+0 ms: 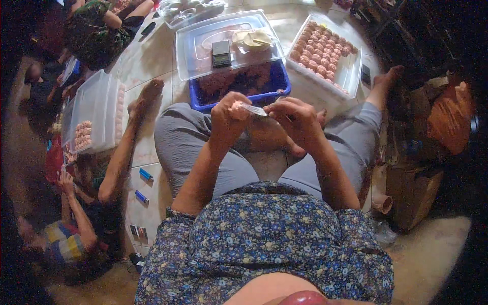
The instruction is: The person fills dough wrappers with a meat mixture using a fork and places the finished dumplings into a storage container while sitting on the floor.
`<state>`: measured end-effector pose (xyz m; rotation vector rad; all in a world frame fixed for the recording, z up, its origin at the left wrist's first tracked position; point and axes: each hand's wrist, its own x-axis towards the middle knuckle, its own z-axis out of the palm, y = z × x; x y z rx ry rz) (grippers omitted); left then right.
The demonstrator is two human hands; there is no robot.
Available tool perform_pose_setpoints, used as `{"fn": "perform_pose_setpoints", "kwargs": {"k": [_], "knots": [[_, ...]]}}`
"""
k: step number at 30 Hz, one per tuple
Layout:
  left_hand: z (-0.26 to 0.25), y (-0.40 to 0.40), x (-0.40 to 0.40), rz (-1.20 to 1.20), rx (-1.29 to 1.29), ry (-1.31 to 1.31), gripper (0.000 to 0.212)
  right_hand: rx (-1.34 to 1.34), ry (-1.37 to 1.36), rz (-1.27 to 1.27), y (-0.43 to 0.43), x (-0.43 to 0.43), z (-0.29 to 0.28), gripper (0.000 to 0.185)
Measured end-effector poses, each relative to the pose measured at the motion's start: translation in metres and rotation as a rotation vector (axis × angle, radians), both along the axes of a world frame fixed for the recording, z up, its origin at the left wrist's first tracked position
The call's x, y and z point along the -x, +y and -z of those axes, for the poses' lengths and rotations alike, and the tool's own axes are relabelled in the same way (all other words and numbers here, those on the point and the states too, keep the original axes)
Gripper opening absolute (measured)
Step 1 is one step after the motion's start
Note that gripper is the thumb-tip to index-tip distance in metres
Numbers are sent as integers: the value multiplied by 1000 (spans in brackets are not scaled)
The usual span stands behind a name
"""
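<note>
My left hand point(224, 116) is closed around a lump of pink minced filling point(238, 109). In my right hand point(299, 116) is a small fork-like utensil point(254, 109), its head touching or just beside the lump. Both hands are above my crossed legs, at the near edge of a blue tub point(195, 100) holding dark pink mince point(219, 85). A clear plastic lid point(185, 53) lies across the tub's far part. It carries a small digital scale point(221, 53) and a stack of round pale wrappers point(255, 39) on plastic.
Rows of pink dumplings point(318, 53) fill much of a clear box point(356, 84) at right. Another box point(103, 110) stands left, near another person's leg point(120, 160). Lighters point(145, 174) lie on the tiles. Cardboard point(411, 194) is at right. Other people sit at left.
</note>
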<state>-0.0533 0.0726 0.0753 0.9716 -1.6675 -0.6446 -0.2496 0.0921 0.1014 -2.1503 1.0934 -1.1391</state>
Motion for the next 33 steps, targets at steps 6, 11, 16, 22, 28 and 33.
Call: {"fn": "perform_pose_setpoints", "kwargs": {"k": [6, 11, 16, 22, 28, 33], "knots": [[1, 6, 10, 253, -148, 317, 97, -201, -203, 100, 0, 15, 14, 13], [1, 9, 9, 164, -86, 87, 69, -147, -127, 53, 10, 5, 12, 14], [1, 9, 4, 247, -261, 112, 36, 92, 41, 82, 17, 5, -17, 13], [-7, 14, 7, 248, -265, 140, 29, 159, 154, 73, 17, 11, -26, 14], [-6, 17, 10, 73, -151, -59, 26, 34, 102, 57, 15, 20, -29, 18], [-16, 20, 13, 157, -155, 131, 23, -7, 35, 33, 12, 25, -19, 13]]}}
